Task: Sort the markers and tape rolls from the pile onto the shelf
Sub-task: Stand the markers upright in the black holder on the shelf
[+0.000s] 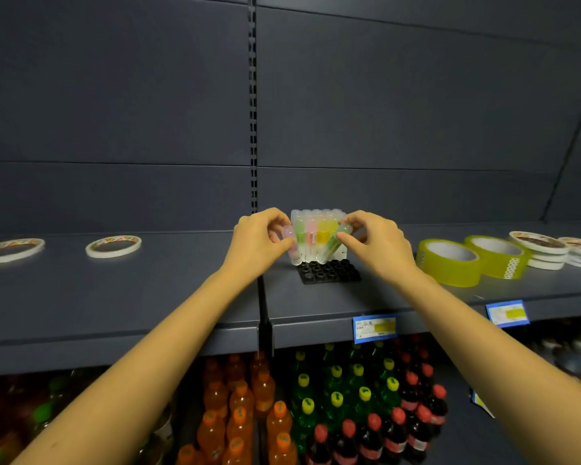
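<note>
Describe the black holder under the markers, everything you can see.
The black holder is a flat rectangular tray, plastic-looking, with rows of round sockets. It lies flat on the grey shelf. Upright pastel markers fill its back rows; the front sockets show empty. The left hand and right hand each pinch a marker above it; neither visibly touches it.

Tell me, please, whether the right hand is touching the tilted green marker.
Touching. The head view shows the right hand pinching the green marker near its cap, between thumb and fingertips.

You have bare shelf (182, 290) along its front edge left of the black holder (336, 275); rightward two green tape rolls (446, 270) (side by side) block passage.
</note>
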Demonstrator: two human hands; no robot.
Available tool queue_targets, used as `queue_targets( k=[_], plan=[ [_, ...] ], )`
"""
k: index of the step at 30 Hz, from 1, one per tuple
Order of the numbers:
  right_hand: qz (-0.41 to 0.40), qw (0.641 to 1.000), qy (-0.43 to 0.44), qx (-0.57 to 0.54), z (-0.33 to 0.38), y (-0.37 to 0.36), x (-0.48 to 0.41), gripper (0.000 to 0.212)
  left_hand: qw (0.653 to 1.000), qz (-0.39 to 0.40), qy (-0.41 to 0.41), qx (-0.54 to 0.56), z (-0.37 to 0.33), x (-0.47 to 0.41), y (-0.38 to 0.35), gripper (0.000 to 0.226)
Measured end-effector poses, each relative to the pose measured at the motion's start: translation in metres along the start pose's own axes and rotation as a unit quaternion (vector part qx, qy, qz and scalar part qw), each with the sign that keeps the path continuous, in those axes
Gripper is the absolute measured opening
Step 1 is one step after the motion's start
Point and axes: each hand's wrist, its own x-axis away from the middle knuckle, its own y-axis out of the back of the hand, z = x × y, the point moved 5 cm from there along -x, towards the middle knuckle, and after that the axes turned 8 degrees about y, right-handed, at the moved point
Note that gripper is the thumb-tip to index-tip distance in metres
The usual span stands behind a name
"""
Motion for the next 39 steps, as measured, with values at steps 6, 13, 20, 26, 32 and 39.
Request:
queue_targets(
  k=[6, 13, 20, 26, 32, 39],
  plan=[
    [0.011, 0.999, 0.031, 0.018, 0.000, -0.012, -0.014, 0.024, 1.000, -0.008, 0.010, -0.016, 0.003, -0.008, -0.017, 0.019],
    [0.028, 0.999, 0.040, 0.024, -0.001, -0.023, -0.023, 0.028, 0.990, 0.001, -0.021, -0.139, -0.004, -0.023, -0.023, 0.020],
    [0.037, 0.997, 0.051, 0.049, 0.002, -0.029, -0.031, 0.033, 0.960, 0.014, -0.066, -0.272, -0.007, -0.029, -0.036, 0.034],
    [0.026, 0.993, 0.073, 0.089, 0.009, -0.028, -0.037, 0.025, 0.952, -0.001, -0.091, -0.293, -0.009, -0.026, -0.038, 0.034],
    [0.079, 0.984, 0.089, 0.136, 0.021, -0.029, -0.039, 0.032, 0.958, 0.006, -0.073, -0.275, 0.001, -0.019, -0.016, 0.037],
    [0.055, 0.930, 0.168, 0.321, 0.069, -0.027, -0.041, 0.030, 0.948, -0.048, 0.027, -0.312, 0.040, 0.006, 0.051, 0.039]
  ],
)
